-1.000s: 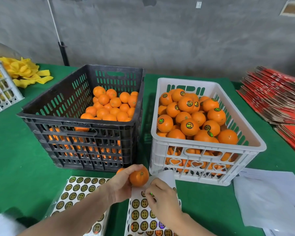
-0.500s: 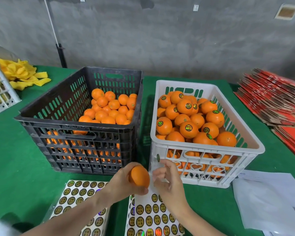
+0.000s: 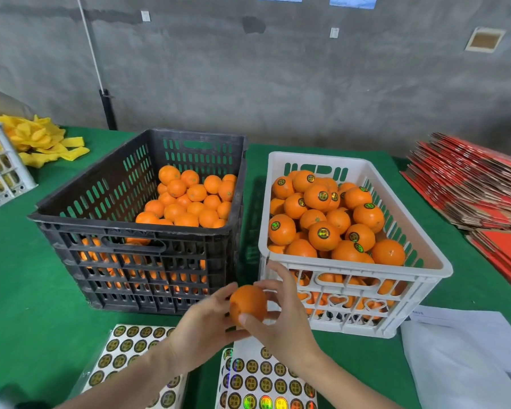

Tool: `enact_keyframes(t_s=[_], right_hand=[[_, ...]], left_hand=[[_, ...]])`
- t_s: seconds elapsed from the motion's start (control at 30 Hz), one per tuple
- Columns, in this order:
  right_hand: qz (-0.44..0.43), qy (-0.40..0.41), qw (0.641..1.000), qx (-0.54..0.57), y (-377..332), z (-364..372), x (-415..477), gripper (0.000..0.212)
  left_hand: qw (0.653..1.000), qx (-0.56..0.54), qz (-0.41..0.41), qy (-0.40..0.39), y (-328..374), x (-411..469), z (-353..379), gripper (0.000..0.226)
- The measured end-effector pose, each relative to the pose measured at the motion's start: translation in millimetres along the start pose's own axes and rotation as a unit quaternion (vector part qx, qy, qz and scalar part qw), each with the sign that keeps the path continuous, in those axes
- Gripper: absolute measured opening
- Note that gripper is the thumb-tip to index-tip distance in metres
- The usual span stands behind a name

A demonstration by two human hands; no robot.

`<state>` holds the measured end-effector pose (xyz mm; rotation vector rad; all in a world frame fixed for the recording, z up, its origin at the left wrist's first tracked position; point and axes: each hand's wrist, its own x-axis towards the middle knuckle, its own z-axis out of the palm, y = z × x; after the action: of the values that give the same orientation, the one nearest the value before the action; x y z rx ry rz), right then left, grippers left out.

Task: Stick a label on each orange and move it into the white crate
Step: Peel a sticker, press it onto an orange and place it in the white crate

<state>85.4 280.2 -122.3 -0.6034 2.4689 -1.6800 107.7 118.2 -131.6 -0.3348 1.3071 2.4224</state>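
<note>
Crates three: black crate (image 3: 124, 228), white crate (image 3: 435, 268), second white crate (image 3: 3, 169) cut off at left edge. Label sheets two: left sheet (image 3: 121, 349), right sheet (image 3: 266, 382). Hands two: left hand (image 3: 201, 326), right hand (image 3: 288, 323). Held orange (image 3: 248, 302) one. Crated oranges (image 3: 323, 239) uncountable, many hidden

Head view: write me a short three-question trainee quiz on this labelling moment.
1. True or false: the orange gripped by the left hand and right hand already lies in the white crate.
2. The black crate stands where from the white crate? A) left B) right C) behind
3. Fill in: the label sheets lie on a ___ cloth.
Key: 1 false; 2 A; 3 green.
</note>
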Motion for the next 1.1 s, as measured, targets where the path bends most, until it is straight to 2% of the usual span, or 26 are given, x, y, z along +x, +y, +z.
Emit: enact_keyframes(t_s=[0.1,0.2,0.27,0.33,0.4,0.5,0.6,0.77,0.97,1.1], right_hand=[[-0.034,-0.004,0.999,-0.020,-4,-4,0,0.085],[-0.053,-0.036,0.998,-0.003,-7,-12,4,0.078],[-0.067,-0.028,0.997,0.035,-12,-19,8,0.060],[-0.076,0.015,0.994,0.075,-18,-27,11,0.033],[-0.056,0.050,0.989,0.126,-22,-32,13,0.011],[0.027,0.025,0.983,0.182,-22,-35,14,0.011],[0.079,-0.013,0.970,0.229,-21,-34,12,0.009],[0.032,-0.014,0.990,0.140,-29,-32,10,0.021],[-0.064,-0.012,0.998,0.010,-34,-34,10,0.020],[-0.166,0.056,0.982,-0.069,-40,-35,9,0.012]], left_hand=[[0.997,0.007,-0.069,-0.030,9,-5,4,0.070],[0.999,-0.015,-0.052,0.002,12,-1,6,0.063],[0.998,-0.032,-0.044,0.010,13,-1,6,0.060],[0.998,-0.046,-0.044,0.013,13,-1,5,0.059],[0.998,-0.051,-0.041,0.008,13,-1,6,0.063],[0.998,-0.056,-0.026,-0.021,14,-1,10,0.089],[0.997,-0.053,-0.009,-0.051,16,-1,14,0.084],[0.996,-0.055,0.009,-0.072,17,-3,21,0.082],[0.991,-0.085,0.042,-0.090,19,-6,29,0.076],[0.989,-0.064,0.099,-0.094,23,-10,49,0.067]])
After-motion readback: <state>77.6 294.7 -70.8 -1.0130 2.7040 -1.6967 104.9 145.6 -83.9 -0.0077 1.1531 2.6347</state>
